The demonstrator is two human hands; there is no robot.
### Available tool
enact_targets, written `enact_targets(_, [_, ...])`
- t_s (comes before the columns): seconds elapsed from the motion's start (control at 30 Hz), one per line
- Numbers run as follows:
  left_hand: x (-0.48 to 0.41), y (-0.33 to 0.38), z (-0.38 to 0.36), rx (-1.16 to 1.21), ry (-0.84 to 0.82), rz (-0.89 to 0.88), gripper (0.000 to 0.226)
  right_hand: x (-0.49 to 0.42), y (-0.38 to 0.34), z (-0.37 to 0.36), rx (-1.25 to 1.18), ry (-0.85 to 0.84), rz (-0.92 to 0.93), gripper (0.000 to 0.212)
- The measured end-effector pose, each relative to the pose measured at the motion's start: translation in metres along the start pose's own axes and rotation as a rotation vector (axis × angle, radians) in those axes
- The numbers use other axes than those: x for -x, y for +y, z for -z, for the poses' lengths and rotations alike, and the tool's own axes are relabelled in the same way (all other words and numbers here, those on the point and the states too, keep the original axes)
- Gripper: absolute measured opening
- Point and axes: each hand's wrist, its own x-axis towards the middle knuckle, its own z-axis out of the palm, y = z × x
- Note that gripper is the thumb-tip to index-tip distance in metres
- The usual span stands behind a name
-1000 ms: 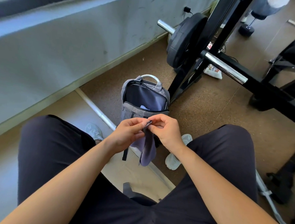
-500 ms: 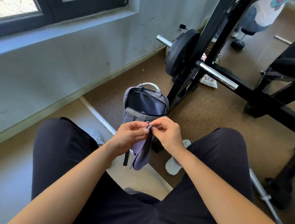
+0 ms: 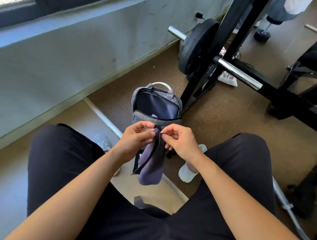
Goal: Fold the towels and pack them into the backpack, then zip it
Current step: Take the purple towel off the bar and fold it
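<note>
Head view: the person sits with knees apart. Both hands are raised close together between them, just in front of the backpack [image 3: 155, 105]. The left hand [image 3: 135, 139] and the right hand [image 3: 181, 143] each pinch the top edge of a small purple-grey towel [image 3: 152, 166] between thumb and fingertips. Their pinches almost touch. The towel hangs from them in a narrow doubled strip, its lower end free above the floor [image 3: 217, 122].

The backpack stands upright on the floor with its main zip open and its mouth facing the person. A pale scrap of something shows low inside, too small to name. A weight plate [image 3: 197, 49] on a black rack stands just beyond it.

The towel looks light, soft and limp. It will probably sag wherever it is not held and keep no crease by itself. The corners or the folded edge look like the best places to hold it, with the fold kept pinched until it goes into the backpack.
</note>
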Motion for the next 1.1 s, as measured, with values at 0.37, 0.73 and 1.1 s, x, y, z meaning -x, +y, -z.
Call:
enact_targets(0.37, [-0.018, 0.005, -0.008, -0.290, 0.019, -0.058, 0.026, -0.021, 0.015, 0.016, 0.233, 0.044, 0.090, 0.008])
enact_targets(0.73, [-0.037, 0.014, -0.013, -0.412, 0.014, -0.057, 0.025, -0.048, 0.028, 0.025, 0.221, -0.042, 0.111, 0.021])
enact_targets(1.1, [-0.051, 0.015, -0.007, -0.432, -0.006, -0.088, 0.016, -0.063, 0.031, 0.024, 0.261, -0.121, 0.086, 0.008])
